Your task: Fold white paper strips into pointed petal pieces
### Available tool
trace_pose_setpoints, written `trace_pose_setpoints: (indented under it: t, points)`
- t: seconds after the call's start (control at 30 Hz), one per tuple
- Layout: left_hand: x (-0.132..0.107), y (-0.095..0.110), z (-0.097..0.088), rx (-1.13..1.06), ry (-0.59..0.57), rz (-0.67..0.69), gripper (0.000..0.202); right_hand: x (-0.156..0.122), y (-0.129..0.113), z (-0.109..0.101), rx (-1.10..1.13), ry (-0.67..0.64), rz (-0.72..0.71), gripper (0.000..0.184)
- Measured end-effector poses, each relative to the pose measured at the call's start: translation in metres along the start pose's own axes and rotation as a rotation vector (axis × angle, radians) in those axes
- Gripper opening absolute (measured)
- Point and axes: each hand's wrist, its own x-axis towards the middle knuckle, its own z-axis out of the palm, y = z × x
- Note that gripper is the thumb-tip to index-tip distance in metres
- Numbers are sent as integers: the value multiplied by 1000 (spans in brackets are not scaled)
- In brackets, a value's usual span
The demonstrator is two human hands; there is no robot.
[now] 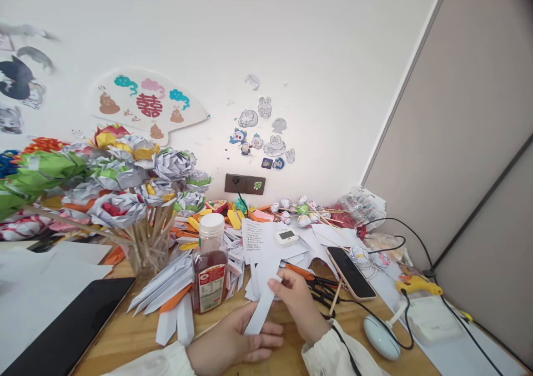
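Note:
A white folded paper strip (262, 311) slants between my hands above the wooden table. My right hand (300, 302) pinches its upper end between thumb and fingers. Around the lower end, my left hand (233, 336) is closed, its thumb by the paper and its fingers behind. Just beyond are loose white papers (266, 267) and black-handled scissors (323, 291), partly hidden by my right hand. To the left stands a bottle of reddish-brown liquid with a white cap (210, 270). Folded white paper pieces (166, 279) lie in a pile beside it.
Paper flowers on sticks (120, 206) fill a clear container at left, near a black tablet-like slab (70, 326). A white timer (286, 237) lies behind my hands. At right are a phone (351, 272), a white mouse (381, 337), a yellow glue gun (418, 286) and cables.

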Motion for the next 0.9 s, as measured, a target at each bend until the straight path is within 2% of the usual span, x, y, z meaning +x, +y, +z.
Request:
trace_pose_setpoints:
  t: [0.13,0.23,0.3,0.37,0.6,0.7,0.9]
  points:
    - [-1,3,2,-10,50,2,39,-3,-2,2,89,-60,61,26]
    - [-1,5,1,-17,19,25,33,-6,1,2,51,-202,102,36]
    - [-1,5,1,-19,-8,30,36,-7,5,1,5,-319,144,38]
    - [-1,5,1,-18,-20,36,41,-7,10,1,-25,-380,172,37]
    - [-2,7,3,-3,-28,23,35,-8,11,3,-100,-330,149,31]
    - [-3,8,2,31,-48,-6,29,-8,7,3,-153,-264,153,38]
    - [-2,8,2,32,-63,-15,33,-8,6,4,-203,-147,166,46]
